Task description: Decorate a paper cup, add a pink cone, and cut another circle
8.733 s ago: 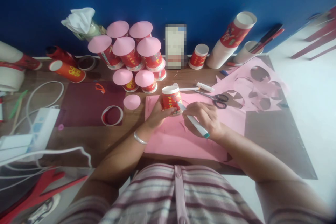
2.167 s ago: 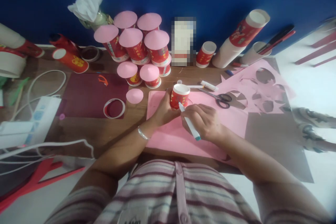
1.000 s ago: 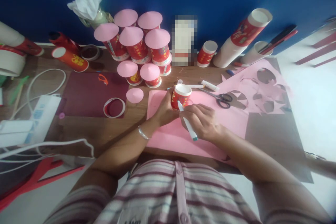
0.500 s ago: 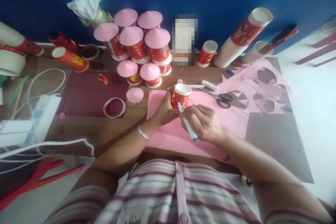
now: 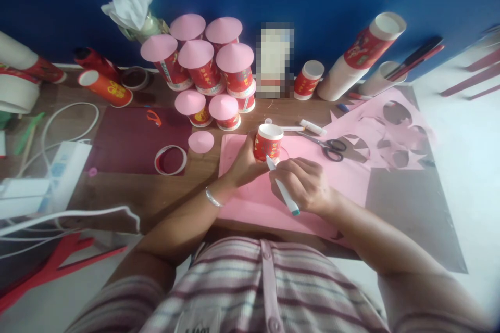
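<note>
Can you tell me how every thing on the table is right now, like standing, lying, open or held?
Red cup: upside down on pink paper, held by left hand.
Pen: gripped in right hand, tip at cup's base.
Scissors: lying flat, slightly open.
Pink-topped cups: stacked upside down.
Tape roll: lying flat.
Loose pink cone: lying alone.

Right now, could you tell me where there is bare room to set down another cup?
Free: the dark red mat left of the tape ring, and the grey sheet below the pink scraps. Crowded: the capped cups by the wall.
</note>
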The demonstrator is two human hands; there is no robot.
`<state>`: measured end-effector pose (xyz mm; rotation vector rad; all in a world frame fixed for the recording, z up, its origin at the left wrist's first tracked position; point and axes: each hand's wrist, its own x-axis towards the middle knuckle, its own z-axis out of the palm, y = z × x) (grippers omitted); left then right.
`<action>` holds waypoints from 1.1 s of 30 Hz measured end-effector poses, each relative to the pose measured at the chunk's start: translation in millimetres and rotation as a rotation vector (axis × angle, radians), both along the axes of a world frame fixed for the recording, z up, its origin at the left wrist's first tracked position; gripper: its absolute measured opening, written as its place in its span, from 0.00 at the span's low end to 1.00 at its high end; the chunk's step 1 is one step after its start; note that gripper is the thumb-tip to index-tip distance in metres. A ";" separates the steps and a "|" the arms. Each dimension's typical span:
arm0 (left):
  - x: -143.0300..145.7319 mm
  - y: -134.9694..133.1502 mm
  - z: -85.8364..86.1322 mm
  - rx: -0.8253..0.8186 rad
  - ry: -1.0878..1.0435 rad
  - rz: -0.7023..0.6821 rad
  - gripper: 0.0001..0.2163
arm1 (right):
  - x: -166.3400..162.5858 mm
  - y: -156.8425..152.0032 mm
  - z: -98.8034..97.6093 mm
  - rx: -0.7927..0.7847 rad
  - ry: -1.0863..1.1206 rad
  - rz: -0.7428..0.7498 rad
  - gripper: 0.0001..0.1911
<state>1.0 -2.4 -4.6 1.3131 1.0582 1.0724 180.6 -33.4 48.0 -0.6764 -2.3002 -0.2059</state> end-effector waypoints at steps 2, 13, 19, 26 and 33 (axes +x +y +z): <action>-0.7 -0.3 -2.3 -0.002 0.002 0.000 0.31 | 0.0 -0.3 -1.0 0.011 0.018 -0.002 0.08; -4.3 1.6 6.7 -0.104 -0.204 -0.036 0.27 | 2.1 1.2 -1.8 0.059 0.118 0.024 0.08; -7.3 2.5 0.3 -0.203 -0.504 -0.118 0.21 | 3.0 3.3 0.3 0.032 0.189 0.033 0.11; -8.1 2.6 2.2 -0.271 -0.550 -0.139 0.21 | 5.7 5.6 4.4 0.012 0.212 -0.008 0.11; -7.5 2.9 0.4 -0.293 -0.538 -0.108 0.24 | 7.6 5.8 6.0 -0.014 0.191 -0.027 0.12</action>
